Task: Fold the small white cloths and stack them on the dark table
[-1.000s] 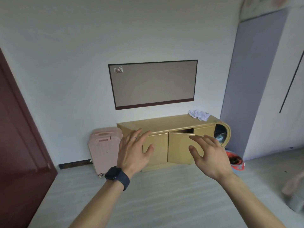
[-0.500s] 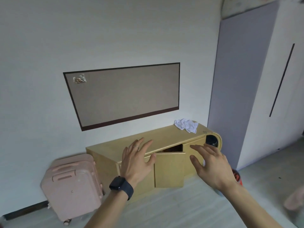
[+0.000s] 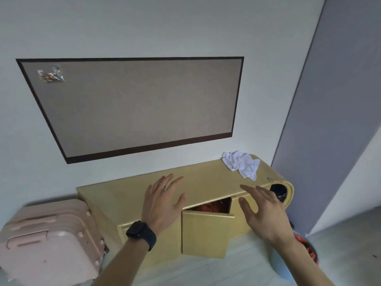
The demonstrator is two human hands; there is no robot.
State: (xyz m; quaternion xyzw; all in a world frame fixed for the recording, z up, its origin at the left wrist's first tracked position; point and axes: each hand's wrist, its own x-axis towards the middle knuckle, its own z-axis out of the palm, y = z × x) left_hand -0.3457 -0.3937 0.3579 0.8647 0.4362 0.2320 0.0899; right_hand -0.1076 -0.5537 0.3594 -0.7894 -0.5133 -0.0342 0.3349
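1. Head view looks down at a low yellow cabinet (image 3: 127, 195) standing against a white wall.
2. A crumpled heap of small white cloths (image 3: 241, 164) lies on the cabinet top near its rounded right end, unfolded, with one corner trailing toward the front edge.
3. The left hand (image 3: 162, 203) is held out in front of the cabinet, back of the hand to the camera, fingers straight and slightly spread, holding nothing.
4. A thin ring (image 3: 162, 184) sits on one of its fingers, and a black smartwatch (image 3: 141, 234) wraps the wrist.
5. The right hand (image 3: 263, 211) is held out in the same way, fingers straight, thumb apart from them, also holding nothing.
6. The two hands are apart from each other, and both are well short of the cloths.
7. Between the hands, a cabinet door (image 3: 206, 234) stands ajar, and something reddish (image 3: 212, 206) shows in the gap above it.
8. A black object (image 3: 278, 191) sits in the open rounded end of the cabinet; I cannot tell what it is.
9. A pink hard-shell suitcase (image 3: 51, 244) stands just left of the cabinet.
10. A grey-brown rectangular board with a dark border (image 3: 134, 106) hangs on the wall above, with a small clear packet (image 3: 50, 73) in its upper left corner.
11. A light blue bucket (image 3: 282, 265) with red contents stands on the floor at lower right, partly hidden by the right forearm.
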